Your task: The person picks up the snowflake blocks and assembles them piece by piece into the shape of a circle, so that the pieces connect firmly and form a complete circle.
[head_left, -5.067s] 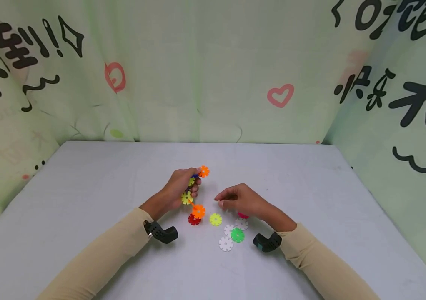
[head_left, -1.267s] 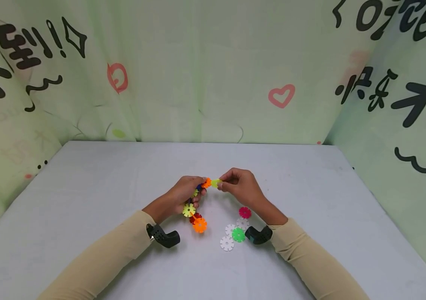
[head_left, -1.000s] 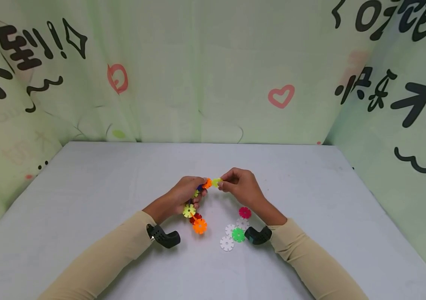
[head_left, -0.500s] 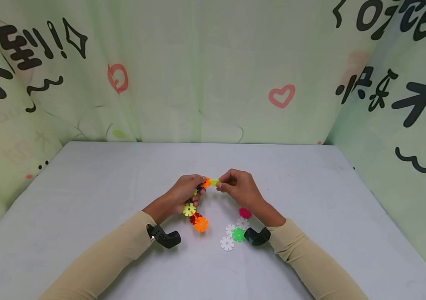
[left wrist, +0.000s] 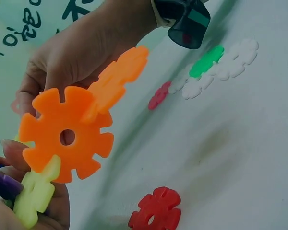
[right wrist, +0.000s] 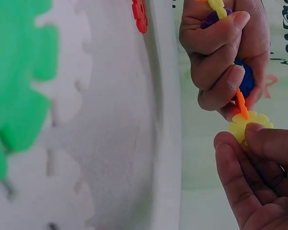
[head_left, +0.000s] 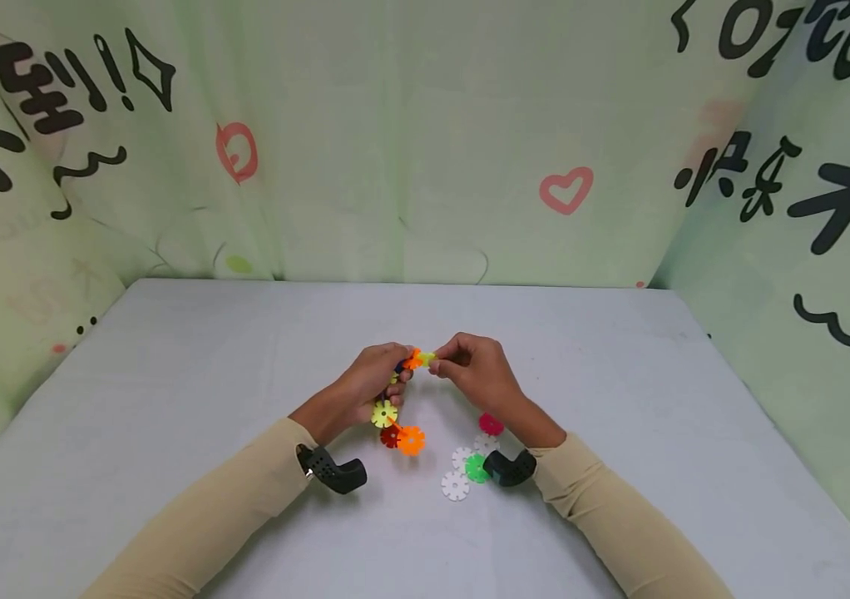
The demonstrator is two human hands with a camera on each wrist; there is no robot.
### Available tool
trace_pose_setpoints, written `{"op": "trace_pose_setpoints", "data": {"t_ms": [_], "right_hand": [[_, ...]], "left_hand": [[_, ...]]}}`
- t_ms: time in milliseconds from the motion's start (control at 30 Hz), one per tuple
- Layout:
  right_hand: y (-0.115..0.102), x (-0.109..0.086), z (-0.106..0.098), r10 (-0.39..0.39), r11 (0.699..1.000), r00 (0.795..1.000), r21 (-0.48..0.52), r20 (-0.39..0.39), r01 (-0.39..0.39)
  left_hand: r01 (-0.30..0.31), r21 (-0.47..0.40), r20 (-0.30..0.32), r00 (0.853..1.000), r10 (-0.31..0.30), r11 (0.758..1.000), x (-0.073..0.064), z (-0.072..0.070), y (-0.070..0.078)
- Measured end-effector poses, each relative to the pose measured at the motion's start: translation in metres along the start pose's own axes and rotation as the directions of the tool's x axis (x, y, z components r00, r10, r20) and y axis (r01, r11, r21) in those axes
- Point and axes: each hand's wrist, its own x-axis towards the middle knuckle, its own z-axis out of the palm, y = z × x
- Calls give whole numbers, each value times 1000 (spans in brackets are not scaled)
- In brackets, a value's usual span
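My left hand [head_left: 367, 381] grips a chain of notched plastic discs, with blue [right wrist: 246, 79] and purple [left wrist: 5, 185] ones partly hidden by the fingers. From its lower end hang a yellow disc [head_left: 384, 413] and an orange disc [head_left: 411, 441]. At the upper end, an orange disc [right wrist: 242, 104] sticks out past the left thumb. My right hand [head_left: 479, 372] pinches another yellow disc [right wrist: 238, 126] between thumb and fingers, its edge meeting that orange disc. A red disc [left wrist: 156, 211] lies on the table below the chain.
On the white table [head_left: 245, 333], in front of the right forearm, lie a pink disc [head_left: 491, 424], a green disc [head_left: 476, 467] and several white discs [head_left: 456, 486], some overlapping. Printed curtains [head_left: 425, 150] stand behind and at both sides.
The yellow disc that lay on the table is now in my right hand, brought up to the chain's end. Lately both hands rise slightly, and the hanging orange disc shifts right.
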Motion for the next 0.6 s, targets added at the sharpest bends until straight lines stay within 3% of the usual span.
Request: {"op": "trace_pose_setpoints", "data": {"t_ms": [200,400,600], "right_hand": [[-3,4,-5,37,999,999,-1,31,-37],[0,2,-10,76,994,996,-79,51,-72],[2,-2,-14,95,989,992,-121,79,-85]], "left_hand": [[-24,33,18,1000,24,999,-1,0,1],[-37,45,56,998,34,998,-1,1,-1],[-62,57,17,998,61,996,1,-1,2]]}}
